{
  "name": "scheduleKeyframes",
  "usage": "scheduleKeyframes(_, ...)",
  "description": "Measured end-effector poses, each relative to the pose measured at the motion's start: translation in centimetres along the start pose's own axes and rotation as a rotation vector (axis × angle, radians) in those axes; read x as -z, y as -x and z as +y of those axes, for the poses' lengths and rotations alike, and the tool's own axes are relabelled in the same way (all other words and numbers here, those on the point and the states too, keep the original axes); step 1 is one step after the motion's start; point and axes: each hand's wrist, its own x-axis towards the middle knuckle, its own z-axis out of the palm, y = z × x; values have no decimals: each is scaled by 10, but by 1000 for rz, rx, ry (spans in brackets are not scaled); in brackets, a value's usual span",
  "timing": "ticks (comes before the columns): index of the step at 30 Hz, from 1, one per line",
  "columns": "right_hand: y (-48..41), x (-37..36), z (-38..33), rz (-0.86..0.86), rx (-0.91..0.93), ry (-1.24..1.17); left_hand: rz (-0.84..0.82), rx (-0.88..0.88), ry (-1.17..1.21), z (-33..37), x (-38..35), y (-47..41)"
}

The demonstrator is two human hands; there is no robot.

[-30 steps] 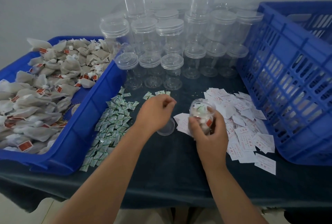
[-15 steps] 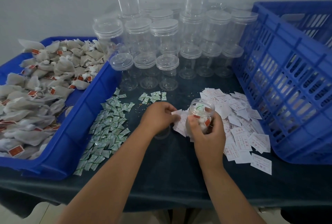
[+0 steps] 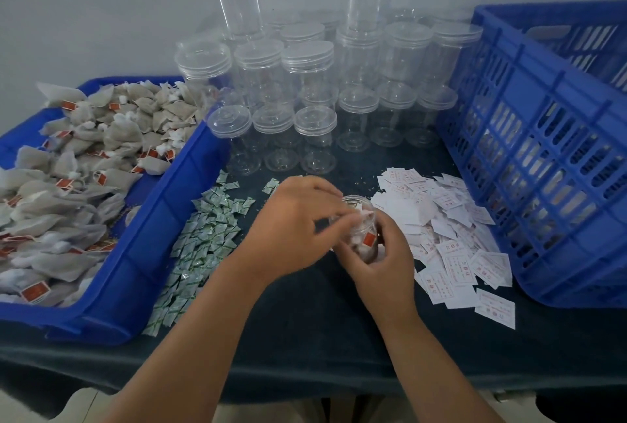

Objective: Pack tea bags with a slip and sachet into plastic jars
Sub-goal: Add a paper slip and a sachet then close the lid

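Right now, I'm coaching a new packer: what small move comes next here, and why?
Probably push the slip fully into the jar with the left hand. The right hand grips the jar, tea bags are inside, and the slip sits at the jar's open, uncapped mouth beside the left hand.

Small packing workshop: blue crates (image 3: 543,151), stacked empty jars (image 3: 305,83).

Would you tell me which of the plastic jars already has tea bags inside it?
The small jar gripped in the right hand, beside the white slips: it is uncapped with tea bags inside, while the jars standing behind it are empty.
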Motion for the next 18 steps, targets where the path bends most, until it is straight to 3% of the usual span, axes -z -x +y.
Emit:
scheduleKeyframes(2,1,1,0,7,-4,7,-111,-27,-137,-1,-2,9)
scheduleKeyframes(5,1,1,1,-8,-16,-2,-108,-15,-214,-1,-4,19)
scheduleKeyframes(12,3,1,2,-73,-6,12,-91,-18,-258,0,0,24)
scheduleKeyframes(15,3,0,1,-86,1,6,11,24,-205,1,2,23)
scheduleKeyframes(18,3,0,-1,-72,20,1,-28,-55,-145,2,2,24)
